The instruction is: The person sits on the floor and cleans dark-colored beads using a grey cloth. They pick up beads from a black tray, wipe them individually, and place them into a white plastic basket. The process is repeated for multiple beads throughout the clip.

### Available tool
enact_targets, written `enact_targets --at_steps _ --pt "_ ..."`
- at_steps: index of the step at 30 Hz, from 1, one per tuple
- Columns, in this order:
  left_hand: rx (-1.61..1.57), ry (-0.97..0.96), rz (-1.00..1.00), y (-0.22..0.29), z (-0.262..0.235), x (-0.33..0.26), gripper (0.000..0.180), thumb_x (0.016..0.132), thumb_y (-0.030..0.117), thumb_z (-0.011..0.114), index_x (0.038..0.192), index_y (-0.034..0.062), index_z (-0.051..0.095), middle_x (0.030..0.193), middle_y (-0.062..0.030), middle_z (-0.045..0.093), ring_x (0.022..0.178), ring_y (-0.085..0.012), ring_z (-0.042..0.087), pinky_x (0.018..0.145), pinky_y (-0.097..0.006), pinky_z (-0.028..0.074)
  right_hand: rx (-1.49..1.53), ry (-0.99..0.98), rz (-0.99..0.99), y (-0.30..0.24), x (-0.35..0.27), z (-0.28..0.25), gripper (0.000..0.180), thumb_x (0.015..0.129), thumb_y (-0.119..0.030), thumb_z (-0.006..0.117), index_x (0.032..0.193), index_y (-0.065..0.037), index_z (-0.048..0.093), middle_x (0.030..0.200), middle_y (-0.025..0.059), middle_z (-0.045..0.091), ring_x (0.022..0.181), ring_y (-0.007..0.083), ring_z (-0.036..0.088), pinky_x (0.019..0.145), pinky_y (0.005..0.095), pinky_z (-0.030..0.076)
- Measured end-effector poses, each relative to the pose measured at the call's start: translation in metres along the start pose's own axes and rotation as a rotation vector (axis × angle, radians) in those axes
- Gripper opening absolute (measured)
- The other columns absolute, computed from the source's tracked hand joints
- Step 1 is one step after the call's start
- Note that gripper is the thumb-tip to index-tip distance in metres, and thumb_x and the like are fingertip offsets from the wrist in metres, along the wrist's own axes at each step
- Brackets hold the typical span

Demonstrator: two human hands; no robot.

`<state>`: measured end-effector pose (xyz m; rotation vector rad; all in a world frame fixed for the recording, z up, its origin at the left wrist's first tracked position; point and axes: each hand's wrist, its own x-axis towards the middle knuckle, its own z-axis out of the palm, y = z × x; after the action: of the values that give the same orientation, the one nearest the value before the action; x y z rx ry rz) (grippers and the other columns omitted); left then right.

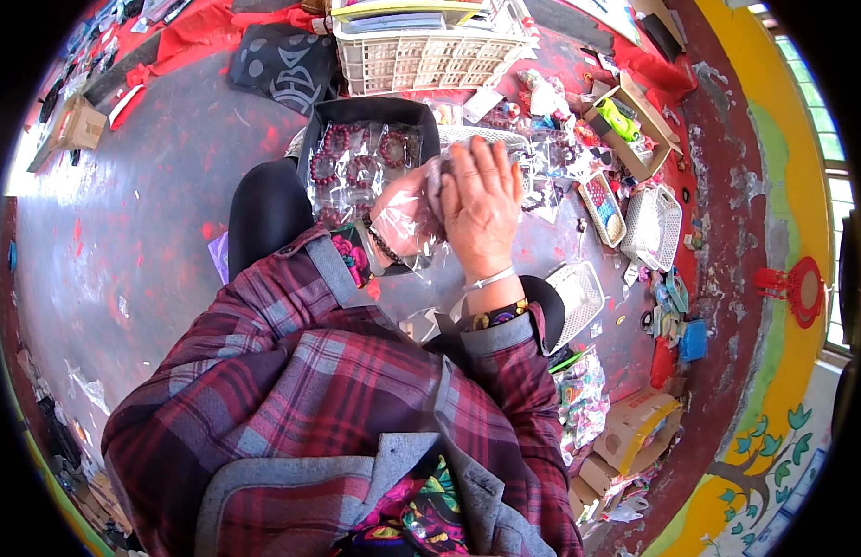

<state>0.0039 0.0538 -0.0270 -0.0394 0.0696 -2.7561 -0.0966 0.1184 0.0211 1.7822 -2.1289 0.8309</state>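
Hands meet over a lap, seen from above. We see the right hand [481, 209] with its back toward us, fingers together and curled down onto a small clear plastic bag [404, 223], crinkled and glossy, which it grips at the upper edge. The left hand [393, 215] lies mostly hidden behind that bag; we cannot tell whether its fingers are closed or spread. A dark beaded bracelet [382, 243] circles the left wrist, and a thin pale bangle [491, 278] the right.

Just beyond the hands stands a black rectangular tray [370, 110] with upright walls. It holds several more clear bags, each enclosing a ring of round dark-red beads [336, 139]. We note that the bag in the hands sits directly in front of this tray, between tray and body.

Both sleeves belong to a plaid jacket [291, 390] of soft woven cloth in maroon and grey. The floor [143, 213] is smooth grey concrete with worn red patches.

To the right lie white lattice plastic baskets [651, 226], one near the right elbow. A larger white perforated crate [421, 58] rests beyond the tray. Brown cardboard boxes [639, 429] sit at lower right, near a heap of small colourful packets [584, 399].
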Motion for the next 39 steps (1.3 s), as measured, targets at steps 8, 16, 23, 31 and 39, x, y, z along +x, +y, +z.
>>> enact_targets --at_steps 8,16,23,31,39 --pt "0.155 0.152 -0.086 -0.001 0.019 -0.007 0.053 0.094 0.045 0.038 0.132 0.0082 0.041 0.122 -0.0112 0.051 0.108 -0.0328 0.054 0.084 -0.052 0.048 0.13 -0.03 0.557 0.065 -0.006 0.003 0.023 0.083 -0.014 0.054 0.101 -0.003 0.063 0.1 0.0155 0.063 0.088 0.0316 0.061 0.078 0.0344 0.049" --pt "0.52 0.209 0.365 0.033 0.018 0.003 0.045 0.096 0.026 0.038 0.138 0.008 0.034 0.121 -0.0101 0.053 0.103 -0.0188 0.056 0.08 -0.034 0.051 1.223 -0.226 0.884 0.051 -0.021 -0.023 0.024 0.085 -0.013 0.052 0.091 0.007 0.063 0.077 0.0097 0.061 0.058 0.0157 0.062 0.055 0.0253 0.054" --pt "1.989 0.148 0.87 0.009 -0.019 0.011 0.044 0.089 0.013 0.054 0.131 0.0043 0.043 0.132 -0.0135 0.045 0.128 -0.0247 0.036 0.106 -0.034 0.027 1.377 -0.673 0.83 0.02 -0.021 -0.015 0.043 0.09 -0.03 0.054 0.11 0.009 0.054 0.089 0.012 0.064 0.063 0.016 0.064 0.056 0.0239 0.053" --pt "1.464 0.118 0.721 0.024 -0.007 0.016 0.043 0.096 0.016 0.044 0.134 0.0002 0.035 0.132 -0.0106 0.045 0.123 -0.0177 0.042 0.099 -0.029 0.036 1.472 -0.44 0.982 0.037 -0.02 -0.028 0.026 0.088 -0.011 0.05 0.107 0.006 0.057 0.088 0.0169 0.066 0.063 0.0174 0.062 0.055 0.0273 0.052" --pt "0.069 -0.048 0.003 0.022 -0.007 0.014 0.069 0.093 0.052 0.031 0.138 -0.0002 0.026 0.14 -0.0221 0.03 0.126 -0.0318 0.037 0.103 -0.048 0.031 1.705 -0.453 0.96 0.026 -0.018 -0.038 0.022 0.085 -0.015 0.054 0.098 0.002 0.06 0.085 0.0125 0.066 0.069 0.0156 0.062 0.059 0.0279 0.05"
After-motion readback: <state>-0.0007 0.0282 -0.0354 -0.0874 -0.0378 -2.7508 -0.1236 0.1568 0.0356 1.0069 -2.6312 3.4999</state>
